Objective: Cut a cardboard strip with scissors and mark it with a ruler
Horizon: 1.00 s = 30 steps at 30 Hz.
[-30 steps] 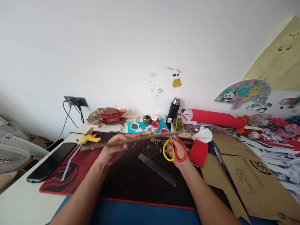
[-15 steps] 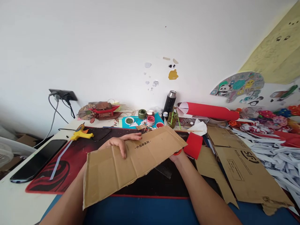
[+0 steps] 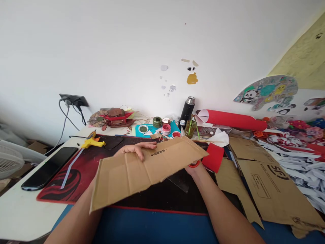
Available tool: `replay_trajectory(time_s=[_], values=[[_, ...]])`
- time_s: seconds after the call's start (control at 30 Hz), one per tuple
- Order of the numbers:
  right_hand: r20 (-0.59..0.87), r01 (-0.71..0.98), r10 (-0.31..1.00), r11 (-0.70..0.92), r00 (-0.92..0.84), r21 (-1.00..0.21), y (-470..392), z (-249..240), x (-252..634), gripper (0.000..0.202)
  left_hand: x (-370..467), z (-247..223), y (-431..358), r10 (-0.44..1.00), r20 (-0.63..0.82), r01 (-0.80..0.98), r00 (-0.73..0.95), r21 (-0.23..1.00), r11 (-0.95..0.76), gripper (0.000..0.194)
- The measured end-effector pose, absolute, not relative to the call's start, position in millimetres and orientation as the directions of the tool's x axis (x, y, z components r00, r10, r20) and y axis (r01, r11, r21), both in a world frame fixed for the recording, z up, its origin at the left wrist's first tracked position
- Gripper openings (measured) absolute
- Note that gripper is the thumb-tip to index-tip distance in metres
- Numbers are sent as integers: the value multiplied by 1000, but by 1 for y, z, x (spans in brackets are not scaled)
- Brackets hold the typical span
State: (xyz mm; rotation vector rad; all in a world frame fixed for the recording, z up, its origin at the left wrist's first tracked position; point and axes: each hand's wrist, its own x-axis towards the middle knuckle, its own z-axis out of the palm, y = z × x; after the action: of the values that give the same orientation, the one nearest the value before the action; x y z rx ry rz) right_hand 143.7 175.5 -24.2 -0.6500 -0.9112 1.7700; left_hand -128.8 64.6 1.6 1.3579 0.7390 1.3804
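Got cardboard (image 3: 146, 174) at lower centre, my left hand (image 3: 134, 149) curled over its top edge; right hand (image 3: 191, 170) mostly hidden, can't tell its grip. Probably light, stiffish, weak at creases; I'd grip between them.

Two hands (image 3: 135, 149), one held cardboard sheet (image 3: 142, 174), one phone (image 3: 50, 168), one glue gun (image 3: 92, 143), one ruler (image 3: 180, 184) and one flask (image 3: 187, 110) are shown.

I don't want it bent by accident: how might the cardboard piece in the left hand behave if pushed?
The cardboard piece is probably light for its size, as its edge looks thin. It seems fairly stiff, jutting nearly flat past the left hand. Pushed, it may fold first along the creases across it.
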Motion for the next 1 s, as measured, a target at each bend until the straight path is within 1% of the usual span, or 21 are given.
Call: replay_trajectory(time_s=[0.1,0.2,0.3,0.43,0.6,0.7,0.87,1.0], values=[[-43,-482,923,-239,-383,-843,177,-25,143,42,-123,-1,63,950,313,-260,-2,917,-303,50],[-52,-443,918,-239,-394,-864,177,-19,142,49,-117,-2,68,940,287,-285,-182,900,-330,38],[-48,-409,923,-216,-383,-887,175,-16,140,61,-114,-1,74,905,261,-302,-336,880,-366,46],[-43,-367,933,-183,-356,-912,173,-17,137,64,-113,-1,79,860,220,-314,-461,866,-390,57],[-62,-335,941,-180,-333,-925,171,-18,137,60,-111,-1,81,838,179,-326,-516,863,-385,60],[-71,-322,939,-186,-337,-928,169,-18,136,59,-105,-2,81,837,165,-323,-522,870,-373,62],[-76,-301,929,-194,-363,-933,162,-20,131,56,-94,-5,81,846,149,-313,-511,885,-345,72],[-67,-296,925,-188,-373,-937,160,-21,129,53,-92,-5,82,840,142,-313,-524,885,-345,75]])
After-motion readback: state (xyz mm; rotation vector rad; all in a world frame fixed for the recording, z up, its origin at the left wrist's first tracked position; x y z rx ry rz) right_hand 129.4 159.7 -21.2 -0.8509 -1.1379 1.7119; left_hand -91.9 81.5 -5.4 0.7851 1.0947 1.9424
